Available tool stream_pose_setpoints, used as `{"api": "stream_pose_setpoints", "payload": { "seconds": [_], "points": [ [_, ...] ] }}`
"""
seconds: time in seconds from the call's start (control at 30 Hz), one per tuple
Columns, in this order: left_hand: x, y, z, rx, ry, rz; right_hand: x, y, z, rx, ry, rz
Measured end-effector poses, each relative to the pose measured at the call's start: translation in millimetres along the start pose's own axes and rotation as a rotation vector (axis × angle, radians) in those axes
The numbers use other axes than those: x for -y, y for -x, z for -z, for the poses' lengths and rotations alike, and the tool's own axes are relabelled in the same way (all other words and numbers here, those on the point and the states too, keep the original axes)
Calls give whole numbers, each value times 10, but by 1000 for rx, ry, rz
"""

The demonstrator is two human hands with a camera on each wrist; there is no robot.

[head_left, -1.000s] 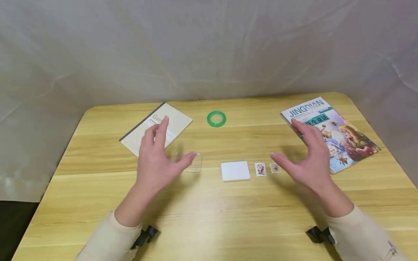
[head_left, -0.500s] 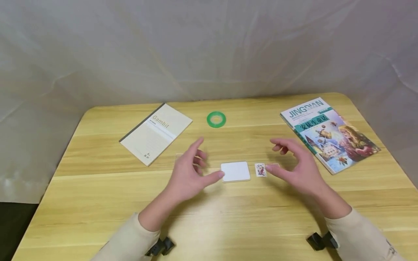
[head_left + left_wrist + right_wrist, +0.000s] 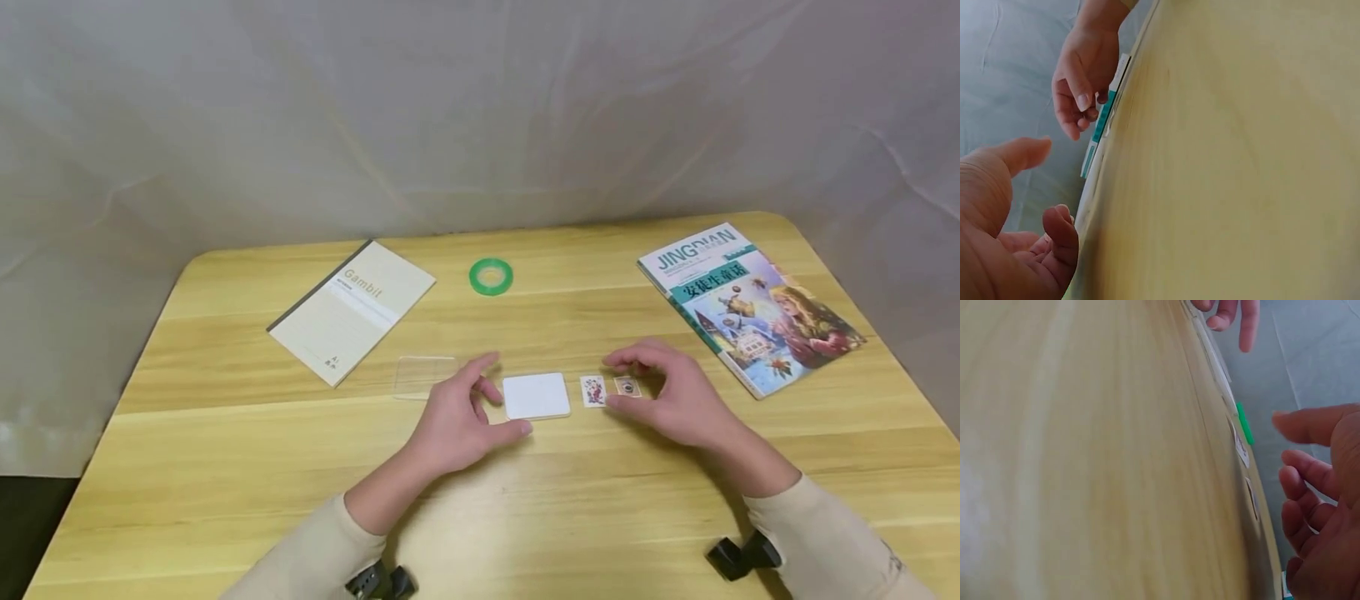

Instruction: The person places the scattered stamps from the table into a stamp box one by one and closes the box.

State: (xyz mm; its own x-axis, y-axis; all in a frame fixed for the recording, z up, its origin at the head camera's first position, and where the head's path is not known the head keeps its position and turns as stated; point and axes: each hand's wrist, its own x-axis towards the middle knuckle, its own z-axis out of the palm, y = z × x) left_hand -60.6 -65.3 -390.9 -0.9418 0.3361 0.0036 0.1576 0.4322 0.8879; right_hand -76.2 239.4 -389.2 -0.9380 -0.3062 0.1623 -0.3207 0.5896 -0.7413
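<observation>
A white rounded pad (image 3: pixel 536 395) lies flat at the middle of the wooden table (image 3: pixel 525 517). My left hand (image 3: pixel 497 393) rests beside its left edge, index finger and thumb curved around that side and holding nothing. To the pad's right lie a small picture card (image 3: pixel 592 390) and a smaller brown card (image 3: pixel 626 386). My right hand (image 3: pixel 615 382) arches over the brown card, forefinger behind it and thumb in front, not clearly pinching it. The right wrist view shows both cards (image 3: pixel 1241 447) edge-on beside my right hand (image 3: pixel 1316 506). The left wrist view shows my left palm (image 3: pixel 1004 237).
A clear plastic sheet (image 3: pixel 423 377) lies just left of my left hand. A beige notebook (image 3: pixel 352 308) sits at the back left, a green tape roll (image 3: pixel 491 276) at the back middle, and a colourful book (image 3: pixel 750 304) at the back right. A pale cloth hangs behind the table.
Both hands came inward and down to the table. The left went from above the notebook to the pad's left edge, the right from the book to the small cards.
</observation>
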Motion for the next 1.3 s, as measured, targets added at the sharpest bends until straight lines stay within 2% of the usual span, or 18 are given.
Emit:
{"api": "stream_pose_setpoints", "payload": {
  "seconds": [0.13,0.37,0.6,0.77,1.3],
  "points": [
    [34,-25,-36,3,-23,-3,-52,-10,-26,20,-6,11],
    [55,-38,-46,-9,-43,11,-73,-61,-73,40,46,7],
    [87,-61,-61,-17,-54,57,-111,-86,-117,41,119,-2],
    [104,-82,-88,-32,-90,55,-139,-89,-117,51,146,4],
    [79,-111,-82,-28,-125,78,-118,-94,-112,73,149,-11]
  ]
}}
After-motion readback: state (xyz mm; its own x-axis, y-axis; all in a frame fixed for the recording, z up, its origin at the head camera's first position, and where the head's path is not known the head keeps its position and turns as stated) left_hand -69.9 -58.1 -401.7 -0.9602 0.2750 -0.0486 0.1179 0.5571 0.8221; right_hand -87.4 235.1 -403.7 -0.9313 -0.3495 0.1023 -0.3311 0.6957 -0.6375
